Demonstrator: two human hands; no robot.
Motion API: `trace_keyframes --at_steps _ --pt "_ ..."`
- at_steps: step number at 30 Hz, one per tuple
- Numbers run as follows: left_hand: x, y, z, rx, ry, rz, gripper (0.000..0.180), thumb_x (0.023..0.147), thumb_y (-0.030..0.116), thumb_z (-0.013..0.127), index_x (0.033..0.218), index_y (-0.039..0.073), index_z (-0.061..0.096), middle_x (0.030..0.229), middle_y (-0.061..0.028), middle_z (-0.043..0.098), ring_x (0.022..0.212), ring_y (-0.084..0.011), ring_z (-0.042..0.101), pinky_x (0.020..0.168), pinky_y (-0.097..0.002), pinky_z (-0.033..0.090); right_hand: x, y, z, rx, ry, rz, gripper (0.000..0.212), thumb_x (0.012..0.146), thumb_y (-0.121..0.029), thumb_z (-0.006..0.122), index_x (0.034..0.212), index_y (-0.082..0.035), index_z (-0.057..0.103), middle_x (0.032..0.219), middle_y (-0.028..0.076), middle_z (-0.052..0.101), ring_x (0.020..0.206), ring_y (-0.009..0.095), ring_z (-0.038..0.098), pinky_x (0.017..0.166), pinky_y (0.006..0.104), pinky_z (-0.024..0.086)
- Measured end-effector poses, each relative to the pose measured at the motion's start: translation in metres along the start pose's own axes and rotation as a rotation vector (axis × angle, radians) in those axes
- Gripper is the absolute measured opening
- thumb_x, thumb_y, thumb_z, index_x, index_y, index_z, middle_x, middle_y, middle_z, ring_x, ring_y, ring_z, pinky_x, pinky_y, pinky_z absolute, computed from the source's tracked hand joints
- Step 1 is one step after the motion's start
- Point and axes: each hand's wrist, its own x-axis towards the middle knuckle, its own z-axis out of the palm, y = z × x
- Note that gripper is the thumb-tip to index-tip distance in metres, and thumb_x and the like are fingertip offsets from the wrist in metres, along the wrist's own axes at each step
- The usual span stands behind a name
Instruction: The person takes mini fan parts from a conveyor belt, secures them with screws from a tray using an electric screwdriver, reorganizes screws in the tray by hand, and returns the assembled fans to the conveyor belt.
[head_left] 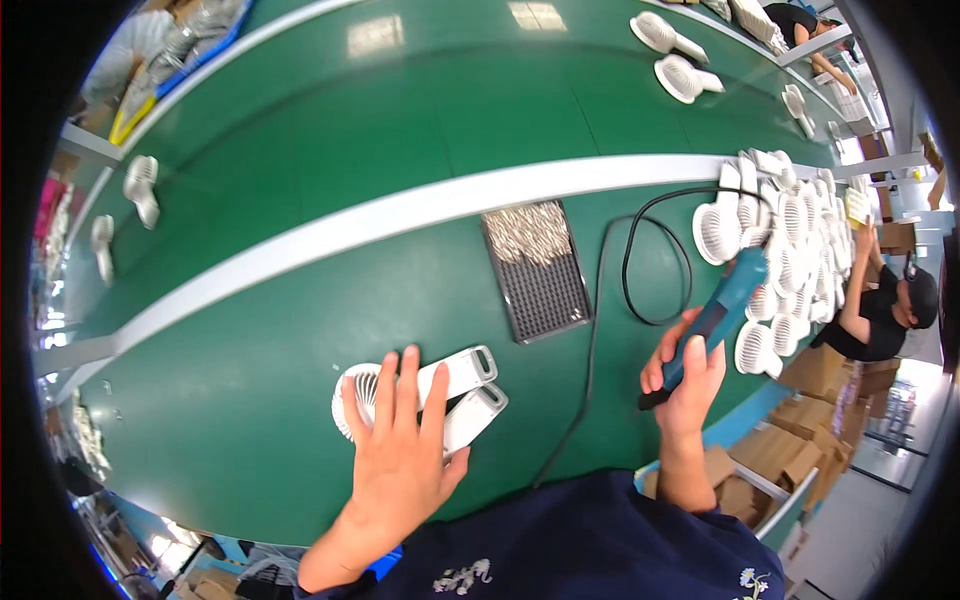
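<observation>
My left hand (405, 455) lies spread over two white handheld fans on the green work surface, its fingers stretched out. One fan's handle (465, 372) sticks out past my fingers, and the second fan's handle (478, 418) lies just nearer to me. A round ribbed fan head (362, 385) shows at the left of the hand; the other head is hidden under it. My right hand (692, 385) is wrapped round a teal electric screwdriver (722, 310), held tilted with its far end toward a heap of white fans. Its tip is not clear.
A black tray (545, 305) with small metal pieces, apparently screws, sits ahead between my hands. A black cord (590, 375) loops beside it. The heap of fans (795, 240) covers the right side. Beyond a white rail (330, 238), more fans lie on a green belt. A co-worker (880, 310) reaches in at right.
</observation>
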Motion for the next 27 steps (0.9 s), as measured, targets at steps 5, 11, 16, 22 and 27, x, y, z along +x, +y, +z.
trace_keyframes --at_steps 5,11,16,22,27 --pt "-0.019 -0.013 0.023 0.117 0.224 -0.195 0.094 0.079 0.037 0.077 0.148 -0.011 0.035 0.148 -0.0341 0.038 0.138 -0.0488 0.038 0.115 -0.0722 0.015 -0.004 0.016 -0.02 -0.045 0.069 0.17 0.032 0.105 -0.027 0.059 0.125 -0.005 0.049 0.081 0.005 0.051 0.049 0.012 0.049 0.042 0.0268 0.041" --pt "0.127 -0.115 -0.012 0.171 0.397 0.103 0.096 0.08 0.041 0.077 0.155 0.001 0.033 0.151 -0.0236 0.042 0.142 -0.0406 0.038 0.122 -0.0634 0.014 -0.009 0.023 -0.028 -0.172 0.082 0.141 0.033 0.102 -0.022 0.065 0.122 -0.002 0.048 0.079 0.003 0.054 0.052 0.01 0.052 0.046 0.0261 0.044" --pt "0.246 -0.095 -0.102 -0.061 0.748 0.391 0.072 0.094 0.038 0.069 0.151 0.005 0.042 0.152 -0.0182 0.048 0.144 -0.0373 0.04 0.121 -0.052 0.025 -0.003 0.022 -0.029 -0.592 0.042 -0.004 0.047 0.101 -0.02 0.066 0.138 0.002 0.045 0.089 0.006 0.06 0.068 0.012 0.059 0.062 0.0291 0.051" --pt "0.23 -0.024 -0.038 -0.182 0.187 0.645 0.061 0.106 0.044 0.048 0.148 0.001 0.048 0.152 -0.022 0.048 0.145 -0.0381 0.042 0.122 -0.0479 0.03 -0.015 0.019 -0.027 -0.925 0.078 -0.14 0.056 0.093 -0.017 0.072 0.14 0.004 0.049 0.125 0.026 0.062 0.11 0.043 0.063 0.098 0.0457 0.051" --pt "0.177 -0.033 0.002 -0.134 0.205 0.529 0.068 0.104 0.041 0.052 0.153 -0.004 0.036 0.152 -0.0261 0.043 0.141 -0.0415 0.042 0.122 -0.0513 0.03 -0.013 0.002 0.001 -0.9 0.057 -0.348 0.062 0.089 -0.015 0.074 0.142 0.005 0.047 0.138 0.027 0.05 0.127 0.045 0.052 0.107 0.0468 0.045"
